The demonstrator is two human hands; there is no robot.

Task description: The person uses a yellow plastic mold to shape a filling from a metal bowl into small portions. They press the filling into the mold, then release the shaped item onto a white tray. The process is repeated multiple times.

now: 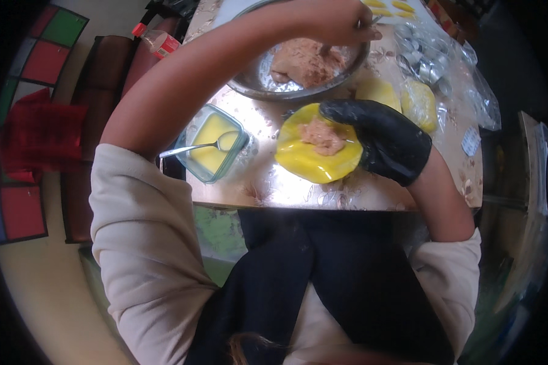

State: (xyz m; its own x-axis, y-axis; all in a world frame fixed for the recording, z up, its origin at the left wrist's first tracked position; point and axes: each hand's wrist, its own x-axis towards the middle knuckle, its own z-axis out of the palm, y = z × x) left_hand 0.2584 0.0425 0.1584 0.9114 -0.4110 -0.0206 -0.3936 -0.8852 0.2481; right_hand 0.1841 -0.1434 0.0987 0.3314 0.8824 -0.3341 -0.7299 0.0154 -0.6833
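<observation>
My right hand (383, 140), in a black glove, holds a round yellow dough wrapper (313, 163) from its right side, thumb over the upper edge. A lump of pinkish minced filling (324, 137) lies on the wrapper. My bare left hand (344, 23) is closed above the right side of a metal bowl (268, 94); a thin light tip shows beside its fingers, but what it grips is mostly hidden. The bowl contains a large mound of the minced filling (307, 64). My left forearm crosses over the bowl and covers part of it.
Left on the table, a glass container (210, 176) of yellow liquid has a metal spoon (195, 148) across it. Yellow wrappers in plastic (420, 106) and a clear bag of small metal tins (426, 64) lie to the right. Yellow pieces (402, 7) sit far back; a red-capped bottle (158, 41) is upper left.
</observation>
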